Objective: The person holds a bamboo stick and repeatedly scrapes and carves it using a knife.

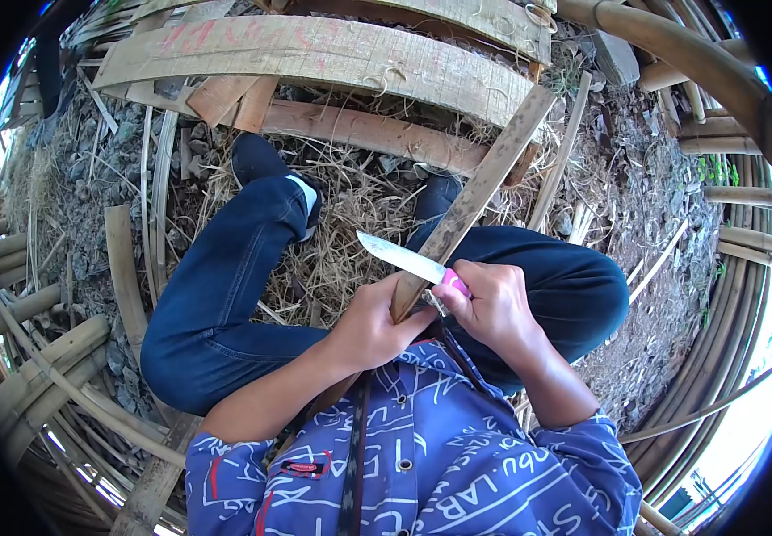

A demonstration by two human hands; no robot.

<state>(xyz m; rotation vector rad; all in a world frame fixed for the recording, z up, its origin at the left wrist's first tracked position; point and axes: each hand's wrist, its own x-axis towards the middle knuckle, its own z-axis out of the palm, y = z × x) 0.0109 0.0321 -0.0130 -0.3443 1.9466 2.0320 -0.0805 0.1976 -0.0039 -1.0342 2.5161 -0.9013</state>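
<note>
My left hand is closed around the lower end of a long flat bamboo slat, which slants up and away to the right. In my right hand is a knife with a pink handle. Its bare blade points up and to the left, crossing the slat just above my left hand. A thin pale shaving hangs near the knife handle. The slat's far end reaches over the curved wooden plank in front of me.
Ahead lies a wide, curved wooden plank with red marks and curled shavings on it. Straw and shavings cover the ground between my bent legs. Bamboo poles line the right side, and cut bamboo pieces lie at left.
</note>
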